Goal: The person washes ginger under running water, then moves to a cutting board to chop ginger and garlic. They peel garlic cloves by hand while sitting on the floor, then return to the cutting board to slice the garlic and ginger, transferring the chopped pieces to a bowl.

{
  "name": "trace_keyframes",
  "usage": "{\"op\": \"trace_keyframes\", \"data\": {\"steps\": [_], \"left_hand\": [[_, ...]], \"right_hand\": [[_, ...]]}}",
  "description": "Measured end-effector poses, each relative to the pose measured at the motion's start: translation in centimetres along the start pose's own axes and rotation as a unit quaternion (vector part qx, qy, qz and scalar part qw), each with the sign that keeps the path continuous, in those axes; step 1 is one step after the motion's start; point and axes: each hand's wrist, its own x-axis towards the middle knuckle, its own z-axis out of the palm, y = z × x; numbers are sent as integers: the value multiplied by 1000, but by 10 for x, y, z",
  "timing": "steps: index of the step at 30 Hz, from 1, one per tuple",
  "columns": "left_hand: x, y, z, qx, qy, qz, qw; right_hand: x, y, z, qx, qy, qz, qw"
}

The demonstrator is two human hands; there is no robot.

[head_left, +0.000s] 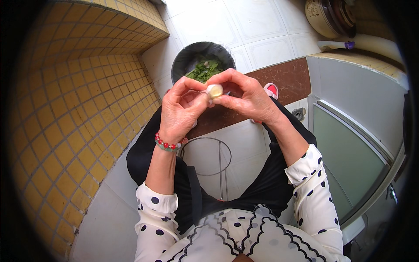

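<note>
Pinched between both hands is a small white, pale-yellow piece (pixel 215 91) that looks like a peeled garlic clove. My left hand (pixel 180 109) grips its left side with thumb and fingertips, and a thin whitish, skin-like bit shows there. On the other side, the thumb and index finger of my right hand (pixel 250 95) hold it. A small grey-blue tip (pixel 227 93) peeks out by the right fingers; the rest of it is hidden. Just beyond the hands, a dark round bin (pixel 178 62) with a plastic liner stands on the floor, with green leaf scraps (pixel 204 70) inside.
A yellow tiled wall (pixel 81 121) rises close on the left. To the right are a grey-green door panel (pixel 347 154) and a floor drain (pixel 298 114). Between my legs stands a metal ring frame (pixel 206 173). A brown and cream jar (pixel 327 18) sits at the upper right.
</note>
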Motion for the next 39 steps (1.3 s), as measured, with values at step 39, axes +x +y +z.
{"op": "trace_keyframes", "data": {"steps": [39], "left_hand": [[6, -16, -14, 296, 113, 167, 934]], "right_hand": [[11, 6, 2, 216, -8, 19, 976]]}}
